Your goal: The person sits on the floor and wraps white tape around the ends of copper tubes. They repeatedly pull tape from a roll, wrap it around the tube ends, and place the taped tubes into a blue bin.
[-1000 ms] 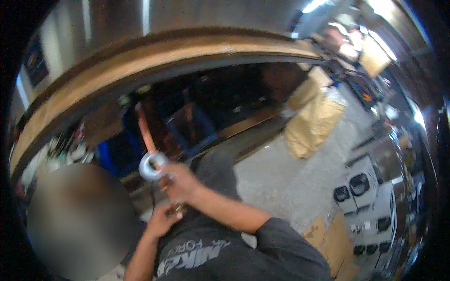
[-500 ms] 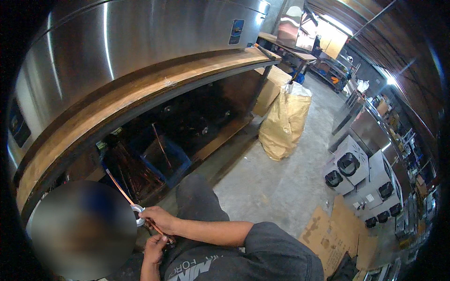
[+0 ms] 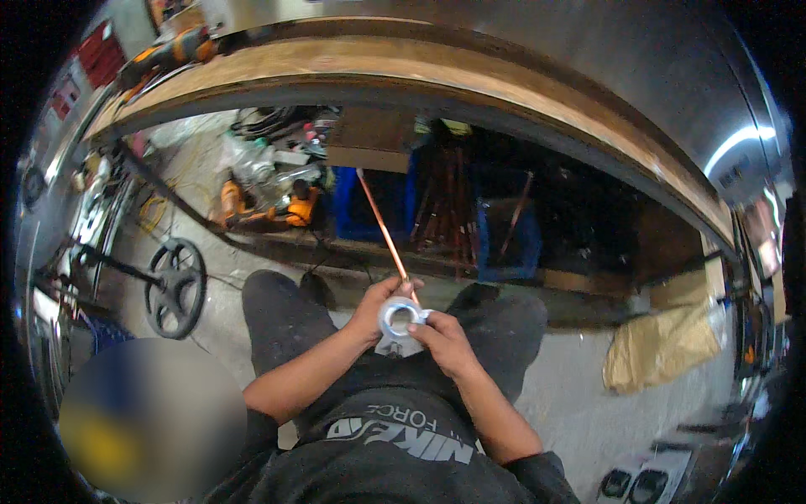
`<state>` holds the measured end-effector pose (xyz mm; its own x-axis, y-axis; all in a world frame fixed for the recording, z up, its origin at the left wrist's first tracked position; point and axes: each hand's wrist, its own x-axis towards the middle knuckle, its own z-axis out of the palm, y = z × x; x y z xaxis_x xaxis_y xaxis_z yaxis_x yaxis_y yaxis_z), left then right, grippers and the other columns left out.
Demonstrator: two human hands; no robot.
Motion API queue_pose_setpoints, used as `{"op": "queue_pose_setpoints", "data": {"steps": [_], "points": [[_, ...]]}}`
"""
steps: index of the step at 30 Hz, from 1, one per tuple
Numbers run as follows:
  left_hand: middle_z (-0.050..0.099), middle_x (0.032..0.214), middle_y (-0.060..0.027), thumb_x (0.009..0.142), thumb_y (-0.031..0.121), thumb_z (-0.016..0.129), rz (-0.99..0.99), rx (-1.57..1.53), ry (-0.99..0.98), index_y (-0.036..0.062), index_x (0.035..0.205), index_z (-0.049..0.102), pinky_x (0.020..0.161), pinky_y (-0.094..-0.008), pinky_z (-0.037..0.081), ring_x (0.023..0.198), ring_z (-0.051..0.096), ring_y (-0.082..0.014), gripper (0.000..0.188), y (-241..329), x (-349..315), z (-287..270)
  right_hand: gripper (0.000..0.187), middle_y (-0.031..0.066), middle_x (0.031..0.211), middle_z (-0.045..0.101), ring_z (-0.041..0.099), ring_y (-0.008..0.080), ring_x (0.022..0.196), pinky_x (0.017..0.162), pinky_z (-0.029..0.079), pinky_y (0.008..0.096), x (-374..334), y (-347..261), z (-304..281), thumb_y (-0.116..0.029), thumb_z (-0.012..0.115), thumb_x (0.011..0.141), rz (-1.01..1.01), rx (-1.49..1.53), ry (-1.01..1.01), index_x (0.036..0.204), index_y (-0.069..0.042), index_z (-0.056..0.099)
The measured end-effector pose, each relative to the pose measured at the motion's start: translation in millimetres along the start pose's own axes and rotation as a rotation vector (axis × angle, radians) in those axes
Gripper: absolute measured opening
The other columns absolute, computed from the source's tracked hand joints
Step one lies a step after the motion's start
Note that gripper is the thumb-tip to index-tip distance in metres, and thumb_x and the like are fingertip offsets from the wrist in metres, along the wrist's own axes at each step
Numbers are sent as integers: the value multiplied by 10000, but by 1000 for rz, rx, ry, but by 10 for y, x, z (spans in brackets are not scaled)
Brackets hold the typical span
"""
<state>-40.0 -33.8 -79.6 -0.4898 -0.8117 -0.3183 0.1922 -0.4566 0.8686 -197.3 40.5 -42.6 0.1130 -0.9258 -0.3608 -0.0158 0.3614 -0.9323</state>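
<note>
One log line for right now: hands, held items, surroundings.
left hand: gripping copper rod | right hand: gripping tape roll | yellow sack: on floor

Worn on the head, looking steeply down past the shirt (image 3: 369, 479) at left hand (image 3: 374, 311) and right hand (image 3: 449, 344), fairly near, then forward to the front edge of the bench (image 3: 336, 65) and under it.

deep shadow lies under the bench (image 3: 353, 60), glare streaks the steel panel (image 3: 688, 76), and straight edges bow
</note>
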Motion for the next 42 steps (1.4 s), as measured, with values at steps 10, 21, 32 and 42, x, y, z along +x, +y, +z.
{"op": "queue_pose_setpoints", "data": {"steps": [10,21,32,42], "points": [[636,933,-23,956,186,631,253,229,289,30,1137,615,781,-290,485,828,594,-126,239,985,403,-955,135,-62,678,514,446,56,628,556,353,253,-588,162,-266,-119,733,842,-35,-79,20,818,-18,647],[639,911,-99,868,240,717,631,1279,-564,55,1073,656,780,-386,518,865,632,-291,283,2038,-524,-597,270,113,883,612,579,260,796,668,445,365,-925,-788,-919,-203,834,715,-346,-531,-367,814,-12,671],[521,738,-43,880,324,628,1110,1731,-753,101,801,505,633,-357,456,717,551,-231,267,2258,-1020,0,309,90,801,533,600,321,600,517,491,445,-1051,-1452,-607,-426,731,781,-402,-1181,-455,825,-132,646],[536,800,-67,862,346,669,843,1749,-722,97,892,569,704,-402,457,788,565,-269,271,2077,-793,-115,366,141,863,542,618,372,716,602,493,490,-900,-1332,-757,-422,696,795,-391,-1134,-452,905,-80,623]]}}
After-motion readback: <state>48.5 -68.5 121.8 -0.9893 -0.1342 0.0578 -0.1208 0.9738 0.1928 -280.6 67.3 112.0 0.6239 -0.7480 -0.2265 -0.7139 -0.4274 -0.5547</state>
